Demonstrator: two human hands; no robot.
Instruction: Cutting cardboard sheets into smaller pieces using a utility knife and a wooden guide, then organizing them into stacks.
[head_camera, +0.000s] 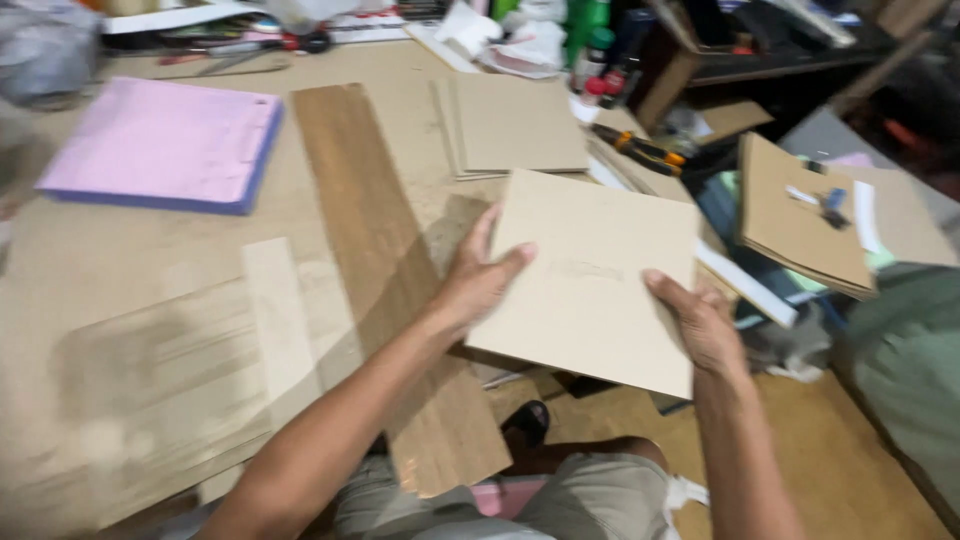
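Observation:
I hold a square tan cardboard sheet (590, 275) with both hands above the table's right edge. My left hand (478, 278) grips its left edge, thumb on top. My right hand (700, 320) grips the lower right edge, thumb also on top. The sheet is tilted slightly, with faint pencil marks near its middle. Below it are my knees in grey shorts (590, 495).
A long wood-grain plank (385, 270) lies on the table beside my left forearm. A stack of cardboard sheets (515, 125) sits behind, a pink pad (165, 145) at left. More cardboard (790, 215), orange-handled pliers (640, 150) and clutter lie to the right.

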